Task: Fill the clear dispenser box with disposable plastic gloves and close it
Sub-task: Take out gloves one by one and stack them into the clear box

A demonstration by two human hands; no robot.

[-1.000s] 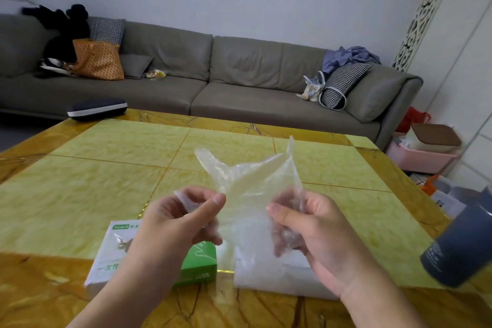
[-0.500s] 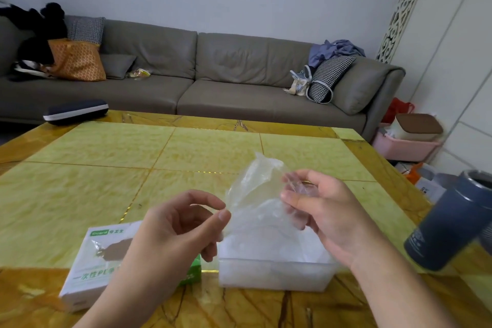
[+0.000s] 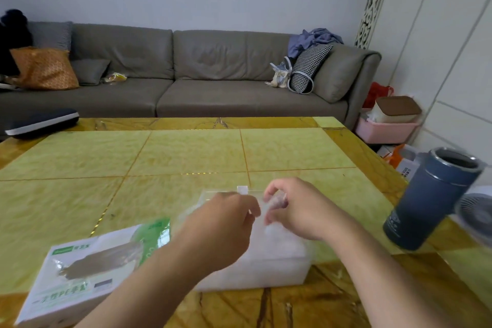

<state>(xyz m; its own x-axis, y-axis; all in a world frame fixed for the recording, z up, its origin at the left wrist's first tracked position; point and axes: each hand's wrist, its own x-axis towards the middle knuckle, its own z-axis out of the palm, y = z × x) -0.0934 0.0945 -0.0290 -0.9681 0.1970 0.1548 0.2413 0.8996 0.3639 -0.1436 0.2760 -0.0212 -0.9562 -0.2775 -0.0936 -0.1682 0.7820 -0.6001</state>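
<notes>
The clear dispenser box sits on the near part of the yellow-green table, just right of the green and white glove carton, and I can see it is packed with cloudy white plastic gloves. Both hands hang over its open top. My right hand has its fingers curled round a crumpled glove, pinching it just above the box. My left hand is close beside it, fingers bent toward the same film (motion blur hides the fingertips, so I cannot tell whether they grip anything). A dark blue flask stands well apart to the right, and a grey sofa lies beyond the table.
</notes>
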